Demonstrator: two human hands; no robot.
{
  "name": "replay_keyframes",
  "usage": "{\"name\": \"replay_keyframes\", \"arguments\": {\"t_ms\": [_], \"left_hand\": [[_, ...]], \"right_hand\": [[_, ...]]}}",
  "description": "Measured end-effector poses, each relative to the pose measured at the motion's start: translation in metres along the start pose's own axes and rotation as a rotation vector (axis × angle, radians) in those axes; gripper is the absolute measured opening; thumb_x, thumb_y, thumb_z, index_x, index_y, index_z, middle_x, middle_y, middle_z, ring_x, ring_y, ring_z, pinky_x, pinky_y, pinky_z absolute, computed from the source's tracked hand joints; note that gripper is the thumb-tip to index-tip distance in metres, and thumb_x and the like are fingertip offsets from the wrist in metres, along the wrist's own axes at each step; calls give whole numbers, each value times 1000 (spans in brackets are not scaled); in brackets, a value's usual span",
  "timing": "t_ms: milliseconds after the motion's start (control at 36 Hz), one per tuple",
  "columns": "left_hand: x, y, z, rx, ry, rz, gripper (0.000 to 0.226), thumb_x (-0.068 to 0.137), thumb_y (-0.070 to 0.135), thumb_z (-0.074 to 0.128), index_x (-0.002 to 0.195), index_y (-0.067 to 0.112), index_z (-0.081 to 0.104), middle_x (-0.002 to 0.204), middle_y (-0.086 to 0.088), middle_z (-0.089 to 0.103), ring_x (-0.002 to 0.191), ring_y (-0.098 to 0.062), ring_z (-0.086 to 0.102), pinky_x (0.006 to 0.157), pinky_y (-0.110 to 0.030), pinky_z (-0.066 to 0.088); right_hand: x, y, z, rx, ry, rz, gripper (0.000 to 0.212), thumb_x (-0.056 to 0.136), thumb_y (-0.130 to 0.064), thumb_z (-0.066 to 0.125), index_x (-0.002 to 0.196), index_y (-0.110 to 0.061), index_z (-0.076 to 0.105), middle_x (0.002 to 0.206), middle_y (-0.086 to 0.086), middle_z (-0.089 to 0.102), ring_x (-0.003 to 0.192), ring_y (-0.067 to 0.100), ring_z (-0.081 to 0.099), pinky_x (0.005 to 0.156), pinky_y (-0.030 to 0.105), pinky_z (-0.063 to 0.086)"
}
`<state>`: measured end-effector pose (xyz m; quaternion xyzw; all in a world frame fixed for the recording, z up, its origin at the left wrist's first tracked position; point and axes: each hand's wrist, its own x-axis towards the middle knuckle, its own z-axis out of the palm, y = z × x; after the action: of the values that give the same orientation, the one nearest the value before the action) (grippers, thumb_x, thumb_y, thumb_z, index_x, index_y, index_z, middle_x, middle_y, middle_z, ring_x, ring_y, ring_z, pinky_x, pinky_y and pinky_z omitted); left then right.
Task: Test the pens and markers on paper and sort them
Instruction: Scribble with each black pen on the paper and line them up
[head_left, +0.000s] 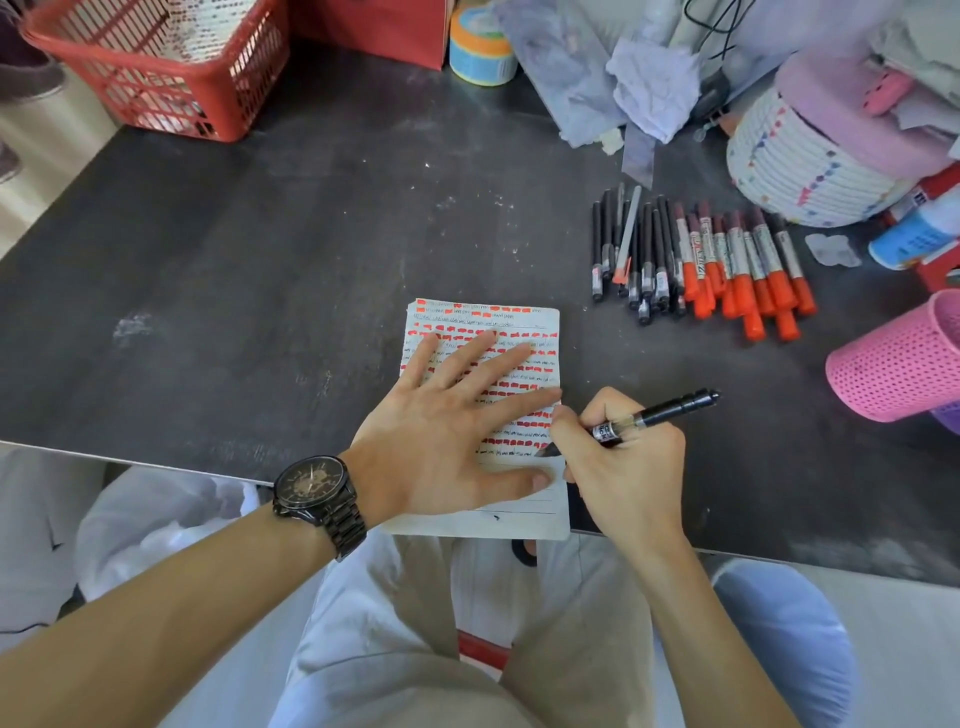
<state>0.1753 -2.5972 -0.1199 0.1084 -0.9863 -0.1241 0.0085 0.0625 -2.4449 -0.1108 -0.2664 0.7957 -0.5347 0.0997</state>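
The left hand (441, 415) is pressing flat, fingers spread, on the paper (483, 415). The right hand (618, 467) is gripping a black pen (660, 413), tip touching the paper on the worktop (260, 286).

Your black pen (670, 408) rests tip-down on the scribbled paper (467, 522), with dark pens (644, 249) and orange-capped markers (748, 265) bunched beyond.

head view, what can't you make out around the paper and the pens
Paper: its middle rows are hidden under the left hand, head view.
Pen: the right hand covers its grip; whether it leaves ink is too small to tell.
Markers: label print too small to read.
Pink mesh cup: cut off by the right edge; contents unseen.
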Motion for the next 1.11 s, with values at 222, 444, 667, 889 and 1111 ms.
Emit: {"name": "replay_keyframes", "arguments": {"t_ms": [222,444,667,889,1111], "left_hand": [[-1,0,0,-6,-3,-1,76,81,92,15,150,61,7,167,18,-3,154,-14,-13,122,-59,0],[0,0,0,2,-2,4,76,82,92,14,151,60,6,167,18,-3,154,-15,-13,121,-60,1],[0,-1,2,-6,-3,1,76,81,93,13,150,62,4,167,19,-5,153,-13,-15,122,-58,-2],[-1,-2,3,-6,-5,-1,78,79,94,17,149,63,2,166,22,-9,153,-11,-18,122,-55,-7],[0,-2,7,-19,-22,-8,75,77,97,12,145,69,-7,161,28,-21,148,-5,-29,120,-54,-14]], "right_hand": [[0,2,1,-21,7,-30,31,81,-27,66,59,-15,47,48,12,52,49,33,50,47,34,40],[1,3,0,-32,-2,-48,33,82,-24,66,57,-19,45,49,8,48,49,37,54,45,35,40],[1,5,0,-43,-6,-83,31,78,-35,61,58,-19,43,49,10,48,47,32,50,46,33,39],[0,1,-3,48,-14,-74,43,88,-44,59,57,-18,44,44,5,45,40,25,48,41,32,38],[8,-1,-25,454,4,289,81,79,-88,26,49,-17,47,49,2,43,47,12,40,55,30,32]]}}
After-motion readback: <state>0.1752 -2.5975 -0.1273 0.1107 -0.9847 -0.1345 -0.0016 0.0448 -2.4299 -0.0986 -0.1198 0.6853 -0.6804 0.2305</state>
